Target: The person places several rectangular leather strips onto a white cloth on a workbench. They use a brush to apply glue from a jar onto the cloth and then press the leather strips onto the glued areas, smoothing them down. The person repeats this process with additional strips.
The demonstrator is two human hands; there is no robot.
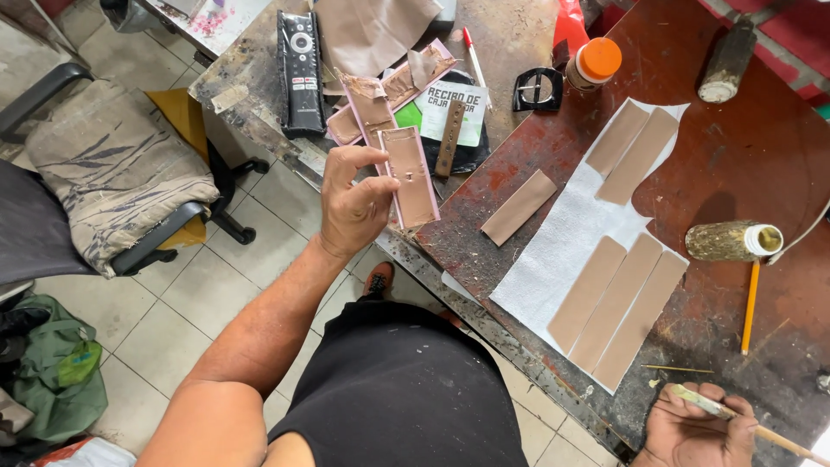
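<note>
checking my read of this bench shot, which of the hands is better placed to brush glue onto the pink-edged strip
Right, probably. The right hand already grips the brush at the bench's near edge, while the left hand is occupied holding the pink-edged strip up, tan face showing.

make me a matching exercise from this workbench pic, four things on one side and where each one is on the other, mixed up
Things:
1. pink-edged strip
2. brush
3. remote control
4. orange-capped bottle

Places:
A. lying on the bench by its left edge
B. held up in the left hand
C. standing at the far side of the red board
D. in the right hand, bottom right

Pairs: 1-B, 2-D, 3-A, 4-C
</note>
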